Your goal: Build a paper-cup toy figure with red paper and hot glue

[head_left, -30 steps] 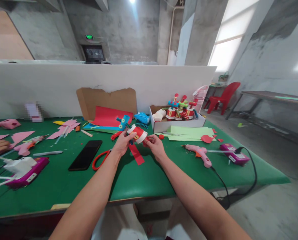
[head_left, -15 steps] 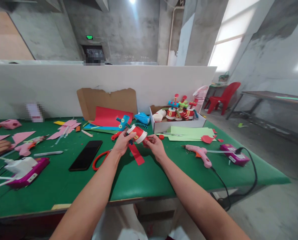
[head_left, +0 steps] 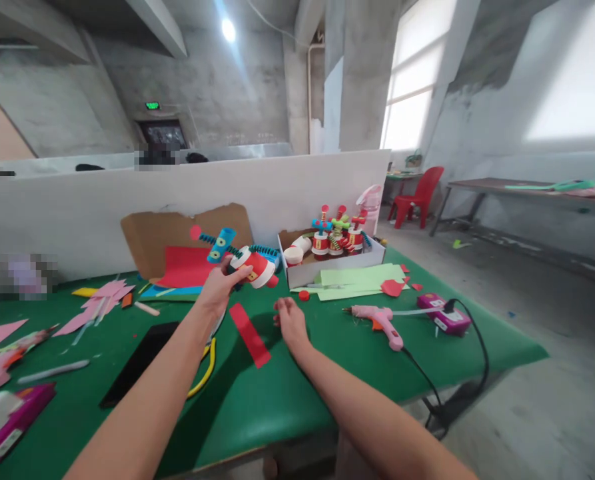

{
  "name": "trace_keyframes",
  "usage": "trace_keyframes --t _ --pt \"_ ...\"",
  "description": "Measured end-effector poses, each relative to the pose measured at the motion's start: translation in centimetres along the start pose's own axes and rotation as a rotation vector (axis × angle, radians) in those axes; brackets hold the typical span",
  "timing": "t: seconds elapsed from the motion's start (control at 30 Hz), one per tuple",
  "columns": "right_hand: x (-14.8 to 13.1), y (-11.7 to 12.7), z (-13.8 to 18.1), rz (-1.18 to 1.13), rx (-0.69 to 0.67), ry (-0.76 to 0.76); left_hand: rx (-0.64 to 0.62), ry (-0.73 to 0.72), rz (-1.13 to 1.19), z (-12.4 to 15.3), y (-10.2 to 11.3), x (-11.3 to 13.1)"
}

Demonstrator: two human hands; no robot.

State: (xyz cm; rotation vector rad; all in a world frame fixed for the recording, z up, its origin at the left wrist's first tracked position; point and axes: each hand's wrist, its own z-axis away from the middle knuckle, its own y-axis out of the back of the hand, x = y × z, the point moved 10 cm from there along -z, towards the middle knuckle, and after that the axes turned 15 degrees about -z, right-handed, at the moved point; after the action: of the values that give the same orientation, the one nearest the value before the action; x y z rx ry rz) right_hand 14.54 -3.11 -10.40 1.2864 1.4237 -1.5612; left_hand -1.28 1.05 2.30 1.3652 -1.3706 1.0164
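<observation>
My left hand (head_left: 218,287) is closed round a paper-cup craft figure (head_left: 254,265) with a red band, a white rim and blue coiled arms, and holds it raised above the green table (head_left: 287,393). My right hand (head_left: 290,321) rests low on the table with nothing in it, its fingers loosely curled. A red paper strip (head_left: 250,335) lies flat on the table between the two hands. A small red disc (head_left: 304,295) lies just beyond the right hand.
A white box (head_left: 327,263) of finished figures stands behind, with light green sheets (head_left: 357,279) beside it. A pink glue gun (head_left: 377,319) with a black cable lies right. A black phone (head_left: 140,363) and scissors (head_left: 204,373) lie left, cardboard (head_left: 147,237) and red paper behind.
My left hand has lifted the cup figure up and away. My right hand has let go of it and dropped to the table. The view has shifted and tilted left.
</observation>
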Motion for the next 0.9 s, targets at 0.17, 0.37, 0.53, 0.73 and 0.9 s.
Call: trace_keyframes --t 0.17,0.37,0.53,0.73,0.9 --pt "-0.8 -1.6 0.6 0.235 -0.113 0.153 -0.111 -0.141 -0.246 -5.6 -5.9 4.0" --pt "0.2 -2.3 0.9 0.375 -0.187 0.076 -0.215 -0.157 -0.338 -11.4 -15.0 3.3" --pt "0.7 -2.8 1.2 0.388 -0.220 0.070 -0.289 -0.191 -0.438 -13.8 -21.1 0.6" --pt "1.2 -3.8 1.6 0.522 -0.294 0.035 -0.339 -0.213 -0.568 -15.1 -24.9 -2.4" --pt "1.3 -3.9 1.8 0.571 -0.307 0.025 -0.366 -0.256 -0.676 -15.4 -26.7 -3.7"
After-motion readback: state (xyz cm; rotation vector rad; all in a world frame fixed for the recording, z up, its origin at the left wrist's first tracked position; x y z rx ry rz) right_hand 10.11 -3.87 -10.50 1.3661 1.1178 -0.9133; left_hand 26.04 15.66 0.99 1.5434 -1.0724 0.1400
